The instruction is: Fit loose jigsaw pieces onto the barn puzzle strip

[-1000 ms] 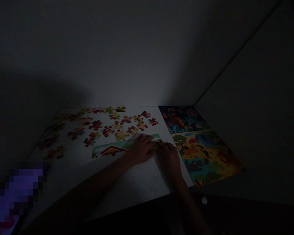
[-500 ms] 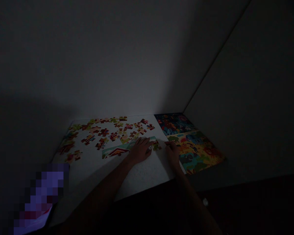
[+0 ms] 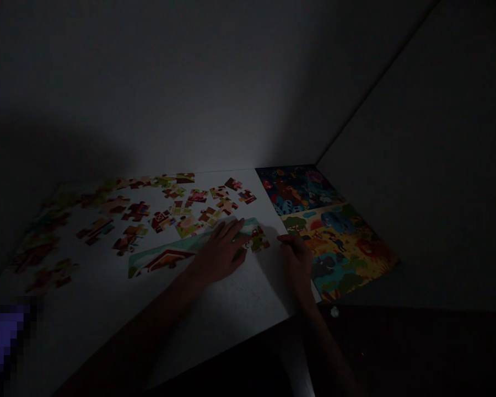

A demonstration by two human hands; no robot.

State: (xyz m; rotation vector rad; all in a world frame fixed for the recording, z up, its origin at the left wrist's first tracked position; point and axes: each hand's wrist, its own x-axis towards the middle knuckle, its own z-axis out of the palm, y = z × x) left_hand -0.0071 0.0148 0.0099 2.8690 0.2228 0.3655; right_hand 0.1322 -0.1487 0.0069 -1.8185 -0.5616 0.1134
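Observation:
My left hand (image 3: 222, 255) lies palm down with fingers stretched out over a partly joined jigsaw strip (image 3: 161, 259), covering its middle. The strip shows a red roof against pale blue-green. At its right end, next to my left thumb, is a jigsaw piece with a tractor (image 3: 258, 239). My right hand (image 3: 296, 259) rests right of the strip, apart from it, its fingers curled in and the index finger and thumb pointing left. No piece shows between them. Behind my left hand, loose jigsaw pieces (image 3: 163, 220) lie scattered on the white table (image 3: 240, 300).
On the table's right are two completed puzzles: a dark blue one (image 3: 297, 187) at the back and a yellow animal one (image 3: 343, 248) in front. A wall (image 3: 190, 99) stands behind. A blurred-out purple screen (image 3: 2, 342) is at lower left. The scene is very dim.
The view has shifted closer, so the table looks larger and the purple screen has slid toward the lower left edge. Both hands keep nearly the same places beside the strip.

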